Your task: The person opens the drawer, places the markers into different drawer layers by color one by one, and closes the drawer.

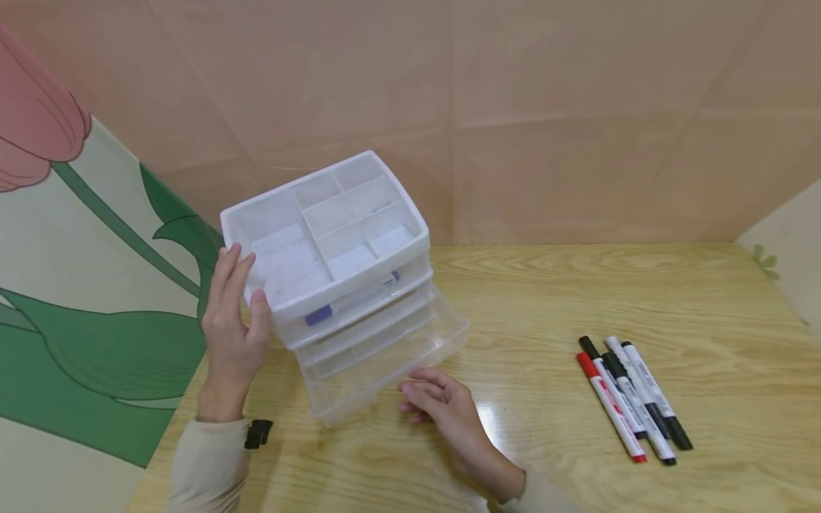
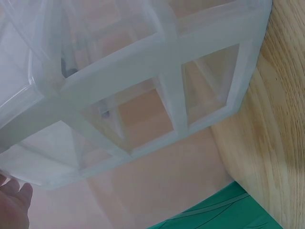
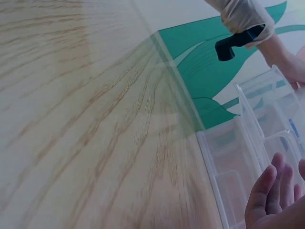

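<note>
Head view — we log white drawer organizer [image 1: 351,279] near centre, toward nine o'clock; clear drawer [image 1: 385,356] out toward five. Left hand [image 1: 236,313] at organizer's eight-o'clock side, fingers extended; right hand [image 1: 449,410] by drawer front, fingers loosely bent — nothing held. Markers [image 1: 633,399] at four.

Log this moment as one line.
left grip: against white organizer | right grip: beside open lower drawer | markers: lying together on table
</note>
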`<action>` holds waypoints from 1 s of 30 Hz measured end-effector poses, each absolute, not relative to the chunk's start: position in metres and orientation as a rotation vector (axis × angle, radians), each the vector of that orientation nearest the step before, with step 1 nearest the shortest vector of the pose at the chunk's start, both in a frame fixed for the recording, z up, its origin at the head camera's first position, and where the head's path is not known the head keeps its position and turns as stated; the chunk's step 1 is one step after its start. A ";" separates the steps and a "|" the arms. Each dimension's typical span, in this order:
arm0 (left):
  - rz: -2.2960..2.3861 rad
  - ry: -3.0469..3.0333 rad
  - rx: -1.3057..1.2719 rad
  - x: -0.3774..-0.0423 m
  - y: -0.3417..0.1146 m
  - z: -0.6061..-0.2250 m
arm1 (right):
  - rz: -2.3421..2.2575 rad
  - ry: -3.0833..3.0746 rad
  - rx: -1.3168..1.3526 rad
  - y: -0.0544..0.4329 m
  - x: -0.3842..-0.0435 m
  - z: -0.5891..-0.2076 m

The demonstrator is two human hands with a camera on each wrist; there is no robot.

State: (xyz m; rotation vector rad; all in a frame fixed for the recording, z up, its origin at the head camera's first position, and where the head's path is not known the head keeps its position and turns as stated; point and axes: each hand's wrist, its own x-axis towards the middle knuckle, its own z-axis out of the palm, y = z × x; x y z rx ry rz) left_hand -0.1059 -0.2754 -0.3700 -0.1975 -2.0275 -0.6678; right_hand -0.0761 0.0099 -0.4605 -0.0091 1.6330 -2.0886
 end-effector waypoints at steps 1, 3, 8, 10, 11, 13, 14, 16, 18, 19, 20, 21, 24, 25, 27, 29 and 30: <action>-0.672 -2.024 -0.197 -0.106 -0.275 -0.370 | -2.089 1.640 -0.012 0.012 -0.076 -0.460; -0.671 -2.021 -0.197 -0.106 -0.276 -0.371 | -2.087 1.654 -0.020 0.016 -0.077 -0.460; -0.671 -2.016 -0.193 -0.107 -0.277 -0.372 | -2.072 1.711 -0.086 0.027 -0.079 -0.461; -0.672 -2.015 -0.195 -0.107 -0.277 -0.372 | -2.060 1.742 -0.112 0.032 -0.080 -0.461; -0.674 -2.015 -0.196 -0.107 -0.277 -0.372 | -2.054 1.760 -0.139 0.034 -0.080 -0.462; -0.678 -2.013 -0.198 -0.107 -0.276 -0.372 | -2.046 1.793 -0.174 0.038 -0.080 -0.463; -0.679 -2.013 -0.199 -0.107 -0.276 -0.372 | -2.043 1.806 -0.191 0.040 -0.080 -0.464; -0.681 -2.013 -0.199 -0.107 -0.276 -0.372 | -2.040 1.832 -0.238 0.043 -0.080 -0.465; -0.681 -2.012 -0.197 -0.107 -0.276 -0.372 | -2.035 1.856 -0.271 0.047 -0.080 -0.466; -0.680 -2.012 -0.196 -0.107 -0.276 -0.372 | -2.033 1.868 -0.282 0.050 -0.080 -0.466; -0.680 -2.011 -0.197 -0.107 -0.277 -0.372 | -2.031 1.882 -0.293 0.052 -0.081 -0.467; -0.678 -2.009 -0.198 -0.107 -0.277 -0.372 | -2.031 1.897 -0.300 0.055 -0.081 -0.467; -0.674 -2.010 -0.202 -0.107 -0.277 -0.372 | -2.040 1.932 -0.320 0.063 -0.082 -0.469; -0.674 -2.012 -0.203 -0.107 -0.277 -0.372 | -2.044 1.942 -0.322 0.065 -0.082 -0.469; -0.670 -2.012 -0.203 -0.107 -0.277 -0.372 | -2.049 1.958 -0.325 0.069 -0.082 -0.470; -0.668 -2.010 -0.201 -0.107 -0.277 -0.373 | -2.044 1.974 -0.325 0.073 -0.082 -0.470; -0.668 -2.008 -0.201 -0.108 -0.277 -0.373 | -2.039 1.981 -0.323 0.075 -0.081 -0.470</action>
